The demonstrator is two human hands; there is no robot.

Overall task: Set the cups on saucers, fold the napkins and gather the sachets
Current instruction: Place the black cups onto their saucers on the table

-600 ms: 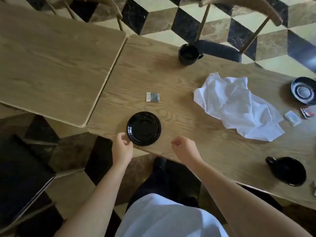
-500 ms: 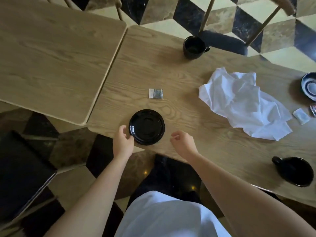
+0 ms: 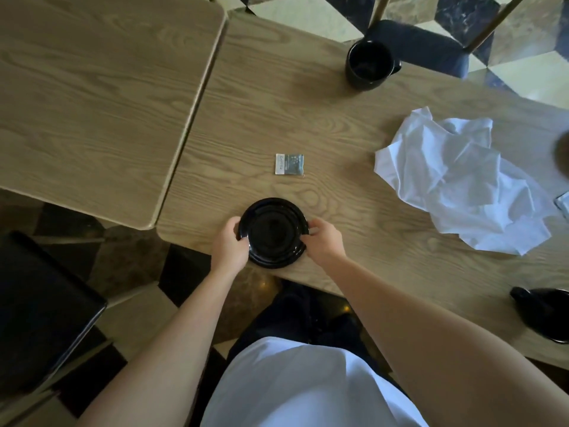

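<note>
L table (image 3: pixel 92 87): wooden top, filled upper left of frame; butted vs main table along a seam.
Dark seat (image 3: pixel 40 303): lower left, below L table, over the checkered floor.
Main table (image 3: pixel 246 103): wood grain, ran from centre to R edge of frame.
L hand (image 3: pixel 229 246): lower centre, at the saucer's left rim; fingers curled round the rim, thumb on top, gripping it.
Saucer (image 3: pixel 274 234): black, lower centre, near the table's near edge, directly btwn both hands. Whether it was lifted off the wood or flat on it: can't tell.
R hand (image 3: pixel 324 241): at the saucer's right rim; fingers curled, pinching the edge, fingertips just showing at the rim.
Sachet (image 3: pixel 289 164): small grey and white packet, centre frame, above the saucer, apart from it and from both hands.
Mug (image 3: pixel 368 64): black, upright, top centre-right near far table edge, handle to the R; well apart from saucer.
Chair (image 3: pixel 421 44): dark padded seat, wooden legs, top right behind the mug.
Napkin (image 3: pixel 455 180): white, crumpled, unfolded, right of centre; well to the R of R hand.
2nd sachet (image 3: pixel 563 204): pale corner only, cut off at R edge beside napkin.
2nd cup (image 3: pixel 545 312): black, lower right, partly cut off by frame edge, near the R forearm.
</note>
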